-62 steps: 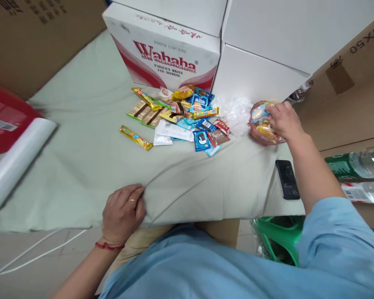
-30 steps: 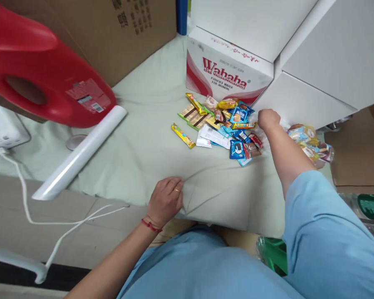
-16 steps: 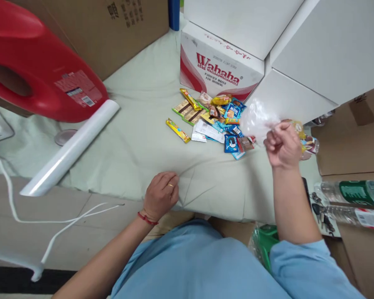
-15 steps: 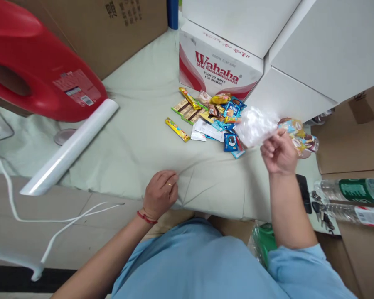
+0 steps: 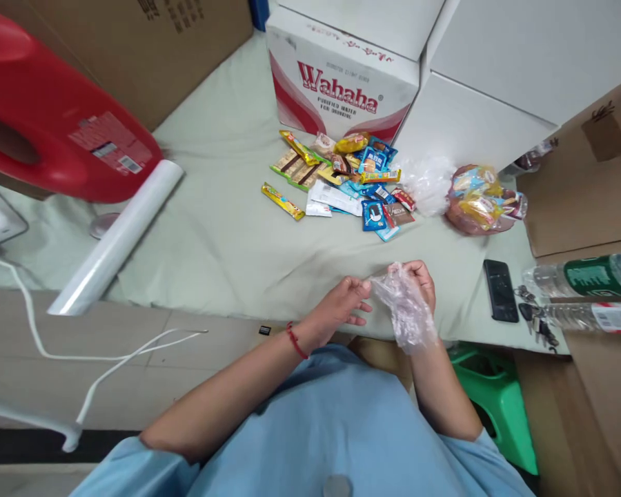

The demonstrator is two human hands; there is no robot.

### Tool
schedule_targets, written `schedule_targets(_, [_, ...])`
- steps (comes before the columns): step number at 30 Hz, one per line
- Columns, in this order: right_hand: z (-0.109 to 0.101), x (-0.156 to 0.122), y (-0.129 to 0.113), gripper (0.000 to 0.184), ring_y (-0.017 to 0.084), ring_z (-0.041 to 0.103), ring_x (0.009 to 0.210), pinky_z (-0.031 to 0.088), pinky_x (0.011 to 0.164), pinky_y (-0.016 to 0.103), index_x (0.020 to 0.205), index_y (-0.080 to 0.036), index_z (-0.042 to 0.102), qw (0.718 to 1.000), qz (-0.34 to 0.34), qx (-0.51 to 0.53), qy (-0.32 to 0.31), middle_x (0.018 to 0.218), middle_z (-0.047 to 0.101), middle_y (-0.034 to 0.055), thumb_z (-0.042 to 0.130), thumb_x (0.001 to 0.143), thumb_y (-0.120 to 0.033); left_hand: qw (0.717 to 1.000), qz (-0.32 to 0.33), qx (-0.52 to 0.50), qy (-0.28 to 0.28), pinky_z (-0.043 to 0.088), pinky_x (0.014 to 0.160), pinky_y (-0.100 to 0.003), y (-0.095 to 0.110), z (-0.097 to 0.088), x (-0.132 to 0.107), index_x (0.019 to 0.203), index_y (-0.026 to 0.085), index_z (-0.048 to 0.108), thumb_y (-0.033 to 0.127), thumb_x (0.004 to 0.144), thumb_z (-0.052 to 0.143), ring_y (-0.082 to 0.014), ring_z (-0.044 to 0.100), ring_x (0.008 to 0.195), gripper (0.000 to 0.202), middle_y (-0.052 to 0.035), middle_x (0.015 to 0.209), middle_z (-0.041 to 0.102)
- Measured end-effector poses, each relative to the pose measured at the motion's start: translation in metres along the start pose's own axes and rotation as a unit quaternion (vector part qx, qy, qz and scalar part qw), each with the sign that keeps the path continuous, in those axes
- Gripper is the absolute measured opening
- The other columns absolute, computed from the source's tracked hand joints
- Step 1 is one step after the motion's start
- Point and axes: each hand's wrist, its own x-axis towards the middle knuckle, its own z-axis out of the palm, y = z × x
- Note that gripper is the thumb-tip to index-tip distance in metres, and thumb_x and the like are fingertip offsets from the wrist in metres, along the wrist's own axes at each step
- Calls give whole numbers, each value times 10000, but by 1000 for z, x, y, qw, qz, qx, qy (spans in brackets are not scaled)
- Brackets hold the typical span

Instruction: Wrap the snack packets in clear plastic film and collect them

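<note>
A clear plastic bag hangs crumpled between my two hands, close to the front edge of the cloth-covered surface. My left hand pinches its left edge between thumb and forefinger, the other fingers spread apart. On the right, my right hand grips the top of the bag, and the plastic drapes over my wrist. Beyond my hands lies a pile of small wrapped snacks in yellow, blue, brown and white packets. A second clump of clear plastic bags rests right of the pile, beside a bag of wrapped snacks.
A white and red Wahaha carton stands behind the snacks. To the left are a red jug and a white roll. A phone, keys and plastic bottles lie right. A green stool stands below.
My right hand has come back from the clump of bags toward me with one bag. My left hand has moved right and taken hold of that bag's edge.
</note>
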Motion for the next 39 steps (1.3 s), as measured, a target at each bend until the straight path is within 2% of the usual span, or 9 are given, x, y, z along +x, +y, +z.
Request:
schedule_targets(4, [1,-6,2,174,163,649,758,515,674,286,826,-246,618,992,-97,-75,11,972,741,25,756,828,-351,996,13,11,85,530,719,-303,-10,13,-2,860,205,568,816,767,677,-213,619,976,628,-68,1006,626])
schedule_targets(6, [4,-10,7,159,170,651,786,520,699,300,819,-249,629,991,-110,-78,-18,993,734,30,746,849,-353,995,28,32,85,486,707,-288,-14,15,-1,822,198,581,743,741,751,-189,595,884,576,-41,906,627])
schedule_targets(10, [5,-10,12,159,190,654,851,511,729,309,801,-251,610,996,-80,2,-33,946,710,26,752,799,-321,993,83,18,81,391,663,-265,-19,6,6,737,183,606,533,676,858,-119,498,684,435,26,705,571])
schedule_targets(17, [-21,1,7,216,148,581,730,467,660,280,832,-236,585,998,31,44,25,1060,721,32,753,732,-327,980,126,-26,149,398,657,-255,-17,-14,12,798,191,638,504,694,849,-116,515,685,391,19,746,625])
schedule_targets(21, [-17,-17,-1,200,153,543,696,452,647,289,886,-244,631,992,-50,-81,79,903,663,8,716,892,-425,973,148,-12,179,379,635,-251,-20,-12,14,804,192,648,525,723,838,-111,486,661,392,29,719,616])
schedule_targets(26, [6,-40,-11,356,305,593,1099,518,919,469,1175,-327,691,909,-247,-335,-6,1226,645,98,788,858,-458,971,150,-1,185,407,675,-265,-22,-12,14,780,191,654,580,737,821,-126,515,679,425,20,713,636])
schedule_targets(30, [11,-29,-2,151,328,559,1159,478,1011,561,1045,-380,773,862,-260,-430,-63,1258,677,66,753,901,-340,969,157,22,187,427,686,-275,-22,-19,13,769,198,654,635,811,747,-144,544,699,448,3,721,655])
schedule_targets(36, [-26,-7,-11,50,285,580,1243,501,1046,505,896,-336,783,954,-191,-231,-16,1300,675,31,798,849,-346,947,200,-45,246,448,632,-260,-16,-34,12,762,228,562,669,821,740,-130,542,667,480,23,709,596])
schedule_targets(39, [-54,0,-21,112,286,591,1286,530,1030,479,848,-285,760,979,-139,-149,7,1352,659,46,826,784,-349,935,228,-66,264,417,563,-249,-11,-38,13,776,235,534,682,815,748,-109,470,583,497,54,643,510])
